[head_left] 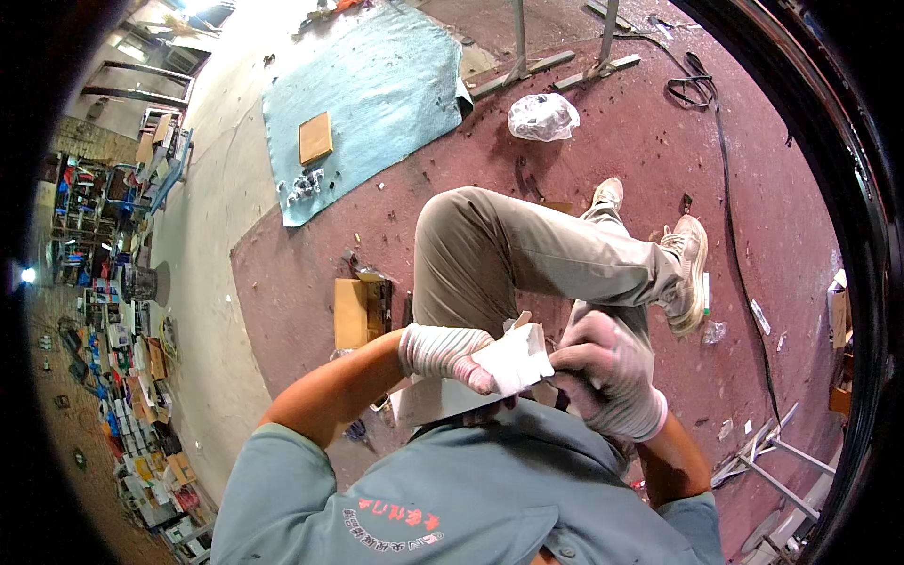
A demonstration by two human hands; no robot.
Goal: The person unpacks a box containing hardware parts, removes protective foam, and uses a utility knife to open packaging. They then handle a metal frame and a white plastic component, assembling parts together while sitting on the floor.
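I sit with my legs crossed, holding a white cardboard box (pixel 516 362) over my lap. My left hand (pixel 454 355), in a striped knit glove, is closed around the box, its thumb lying along the near side. Flaps stand up at the box's right end. My right hand (pixel 610 379), gloved the same way and slightly blurred, is at that end with its fingers bent inward. Whatever lies between those fingers is hidden. A brown cardboard box (pixel 351 314) stands open on the floor beyond my left forearm.
A light blue mat (pixel 377 104) carries a flat brown box (pixel 315 138). Farther right are a crumpled clear plastic bag (pixel 543 117) and metal stand legs (pixel 598 72). A black cable (pixel 727 202) runs along the right floor. Crowded shelves (pixel 132 377) line the left.
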